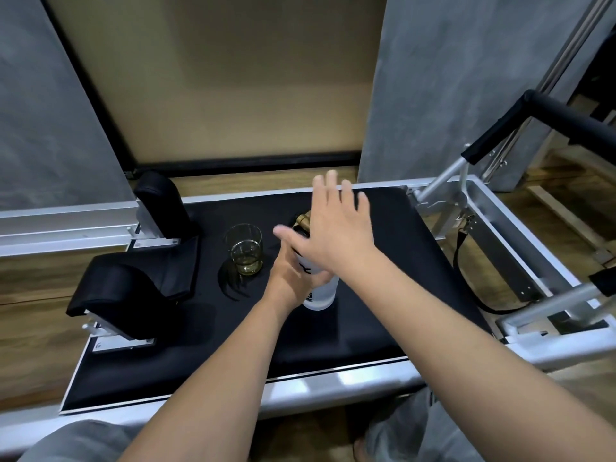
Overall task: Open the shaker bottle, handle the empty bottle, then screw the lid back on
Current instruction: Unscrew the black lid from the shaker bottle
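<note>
Your left hand has its fingers wrapped round the shaker bottle; right hand hovers splayed over the top. Lid's hidden, so progress is unclear.

The bottle is frosted white with black print, the glass clear holding pale yellow liquid, the pad black.

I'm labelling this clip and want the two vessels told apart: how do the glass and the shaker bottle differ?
The glass is short, clear and open-topped; the shaker bottle is taller and frosted white with dark print. The glass holds a little yellowish liquid; what is in the bottle cannot be seen. The glass stands free, while the left hand grips the bottle. Both stand on the black pad.
</note>
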A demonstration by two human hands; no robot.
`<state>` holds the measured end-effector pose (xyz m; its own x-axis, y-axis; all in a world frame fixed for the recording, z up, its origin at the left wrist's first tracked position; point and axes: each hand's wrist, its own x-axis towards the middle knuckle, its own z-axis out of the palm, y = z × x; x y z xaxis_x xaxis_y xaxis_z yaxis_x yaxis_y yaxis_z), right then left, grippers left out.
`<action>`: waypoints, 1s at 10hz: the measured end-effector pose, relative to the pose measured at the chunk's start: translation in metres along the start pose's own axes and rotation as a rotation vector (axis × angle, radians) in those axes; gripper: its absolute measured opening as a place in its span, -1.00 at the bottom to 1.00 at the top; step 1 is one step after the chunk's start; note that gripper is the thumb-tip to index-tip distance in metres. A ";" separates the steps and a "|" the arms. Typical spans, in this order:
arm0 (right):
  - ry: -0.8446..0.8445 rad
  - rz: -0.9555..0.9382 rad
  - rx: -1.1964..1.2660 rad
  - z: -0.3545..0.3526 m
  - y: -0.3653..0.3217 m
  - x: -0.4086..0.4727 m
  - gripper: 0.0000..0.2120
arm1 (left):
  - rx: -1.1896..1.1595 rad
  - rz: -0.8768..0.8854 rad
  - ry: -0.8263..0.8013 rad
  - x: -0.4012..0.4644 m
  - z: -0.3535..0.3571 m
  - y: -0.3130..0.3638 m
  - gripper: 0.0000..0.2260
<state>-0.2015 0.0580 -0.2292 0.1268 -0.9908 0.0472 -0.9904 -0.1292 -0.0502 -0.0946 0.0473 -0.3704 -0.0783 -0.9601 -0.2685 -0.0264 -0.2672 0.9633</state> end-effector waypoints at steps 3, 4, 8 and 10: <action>-0.161 -0.220 0.041 -0.012 -0.003 0.007 -0.31 | 0.190 0.200 0.096 -0.003 -0.004 0.010 -0.72; -0.169 -0.329 0.166 -0.019 0.011 0.007 -0.35 | 0.229 0.149 0.051 -0.004 -0.004 0.007 -0.31; -0.125 -0.028 0.147 -0.011 0.001 0.014 -0.33 | 0.303 0.201 0.073 -0.005 -0.006 0.004 -0.26; -0.170 -0.319 0.106 -0.018 0.017 0.006 -0.47 | 0.280 0.231 0.068 -0.008 -0.004 0.006 -0.35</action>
<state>-0.2189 0.0503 -0.2122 0.4440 -0.8917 -0.0882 -0.8895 -0.4268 -0.1632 -0.0903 0.0527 -0.3625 -0.0483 -0.9983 -0.0339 -0.2882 -0.0185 0.9574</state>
